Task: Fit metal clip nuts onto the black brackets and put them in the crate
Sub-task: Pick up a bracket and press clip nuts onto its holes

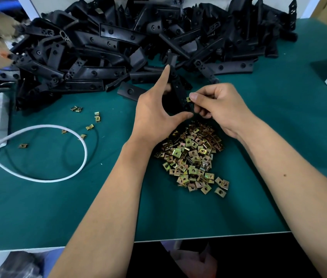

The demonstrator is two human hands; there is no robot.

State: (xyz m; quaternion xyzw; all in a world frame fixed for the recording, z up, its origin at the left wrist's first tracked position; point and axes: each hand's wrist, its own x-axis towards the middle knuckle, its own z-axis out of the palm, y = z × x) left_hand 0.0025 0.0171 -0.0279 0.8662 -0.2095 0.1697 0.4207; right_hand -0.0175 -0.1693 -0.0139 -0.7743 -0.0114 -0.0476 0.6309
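Green worktop point(58, 207) carries heaped black brackets point(118, 37) and brassy square clip nuts point(192, 157). Left hand point(154, 115) holds one bracket point(178, 93), forefinger straight; right hand point(216, 105) pinches a clip nut point(188, 99) against it

Both forearms are bare from the bottom edge of the frame to the wrists, with no sleeve, glove, watch or ring showing. The left hand point(154, 115) and the right hand point(216, 109) have short, trimmed fingernails. A small dark mole sits on the upper side of the right forearm, about midway along its visible length.
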